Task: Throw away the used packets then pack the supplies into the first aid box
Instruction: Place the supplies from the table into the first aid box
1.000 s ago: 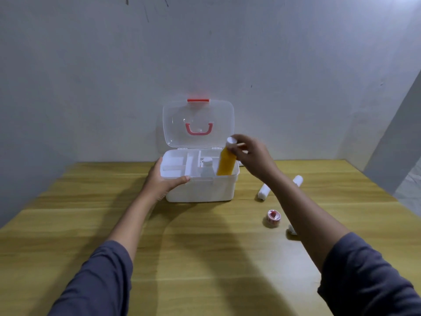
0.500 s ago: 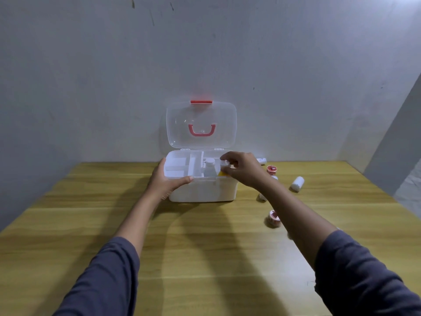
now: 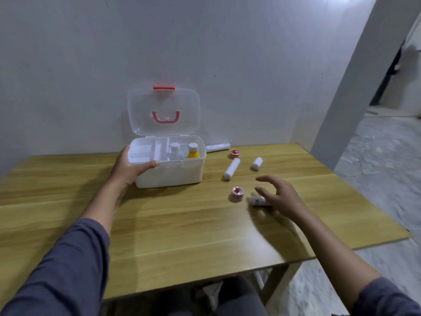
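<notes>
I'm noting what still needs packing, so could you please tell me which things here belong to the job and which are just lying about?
Job: first aid box, yellow bottle and clear bottle inside; two tape rolls, long bandage roll, short roll, small tube, packet by the wall.

Lying about: nothing I can see.

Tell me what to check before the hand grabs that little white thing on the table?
1. First aid box lid open: ok.
2. Left hand steadying the box: ok.
3. Right hand open and empty: ok.
4. Small white item within reach, right beside the fingers: ok.
5. What that item is: cannot tell, it is blurred.
6. Room left in the box beside the orange bottle: cannot tell.
</notes>
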A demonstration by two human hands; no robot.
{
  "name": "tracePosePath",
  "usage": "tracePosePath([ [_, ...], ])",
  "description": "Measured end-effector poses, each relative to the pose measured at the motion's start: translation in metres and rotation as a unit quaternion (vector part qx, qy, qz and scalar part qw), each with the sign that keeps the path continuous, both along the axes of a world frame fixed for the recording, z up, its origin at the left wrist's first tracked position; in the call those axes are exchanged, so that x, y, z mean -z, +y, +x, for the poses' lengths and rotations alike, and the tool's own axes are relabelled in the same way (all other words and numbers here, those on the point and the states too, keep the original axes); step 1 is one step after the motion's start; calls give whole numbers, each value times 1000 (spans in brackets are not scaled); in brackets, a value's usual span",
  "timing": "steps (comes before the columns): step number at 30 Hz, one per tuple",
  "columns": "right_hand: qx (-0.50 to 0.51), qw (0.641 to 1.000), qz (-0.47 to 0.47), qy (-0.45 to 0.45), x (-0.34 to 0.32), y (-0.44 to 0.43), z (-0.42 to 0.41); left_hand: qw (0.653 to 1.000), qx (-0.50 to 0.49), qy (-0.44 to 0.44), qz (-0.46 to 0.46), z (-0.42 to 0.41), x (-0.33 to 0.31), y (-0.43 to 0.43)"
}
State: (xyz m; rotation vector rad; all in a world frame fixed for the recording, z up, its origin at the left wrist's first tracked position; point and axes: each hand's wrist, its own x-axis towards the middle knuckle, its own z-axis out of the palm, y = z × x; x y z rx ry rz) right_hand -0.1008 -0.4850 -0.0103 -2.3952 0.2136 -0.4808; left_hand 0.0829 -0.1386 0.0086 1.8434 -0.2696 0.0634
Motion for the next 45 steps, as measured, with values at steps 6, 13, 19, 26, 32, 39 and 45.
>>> tracePosePath([
  [6, 80, 987, -133, 51, 30, 13, -10, 1000, -8, 1, 0, -8, -5, -1],
  [13, 36, 976, -189, 103, 37, 2, 34, 1000, -7, -1, 2, -6, -3, -1],
  [19, -47, 964, -252, 74, 37, -7, 87, 1000, -12, -21, 0, -4, 3, -4],
  [26, -156, 950, -264, 66, 31, -3, 142, 999, -33, -19, 0, -2, 5, -4],
  [32, -140, 938, -313, 48, 25, 2, 162, 998, -47, -32, -3, -3, 6, -10],
  [39, -100, 952, -275, 95, 15, 11, 157, 999, -39, -12, -10, -4, 6, -6],
  [45, 4, 998, 70, 6, -12, 15, 150, 999, -43, 11, 13, -7, 1, 0],
])
